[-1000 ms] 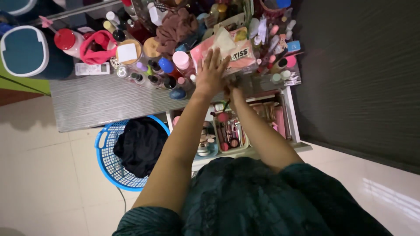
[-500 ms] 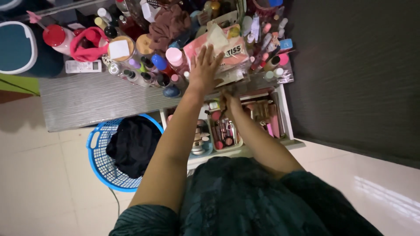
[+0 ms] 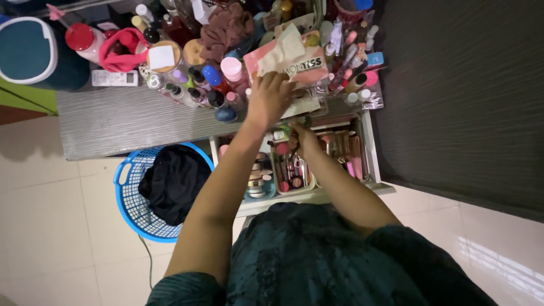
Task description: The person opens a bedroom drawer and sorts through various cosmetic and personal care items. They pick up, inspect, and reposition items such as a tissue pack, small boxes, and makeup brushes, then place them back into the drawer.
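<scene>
Tissue pack [image 3: 294,65]: one pink pack is lying on the crowded grey tabletop [image 3: 130,124], behind the open drawer [image 3: 340,144], with a white sheet sticking up from its top.
Left hand [image 3: 267,99]: it is resting on the near edge of the pack with fingers curling down over it; whether they are gripping the wrapper, I cannot tell.
Right hand [image 3: 303,135]: it is reaching into the drawer just under the table edge, fingers bunched and mostly hidden; what they are holding, if anything, I cannot tell.
Hands counted: two, both the person's own.
Drawer: one, pulled out, carrying two small trays [image 3: 292,170] of cosmetics side by side and pink tubes further right.
Bottles [image 3: 195,90]: too many to count, crowding the table left of the pack.
Basket [image 3: 127,192]: one blue basket is sitting on the floor under the table, holding one dark cloth [image 3: 173,181].
Mirror [image 3: 25,48]: one teal, white-rimmed, at the far left.
Change: half a second ago the left hand was lying flat with fingers spread across the pack; now it is sitting nearer the edge with fingers bent. The right hand is staying in the drawer.
</scene>
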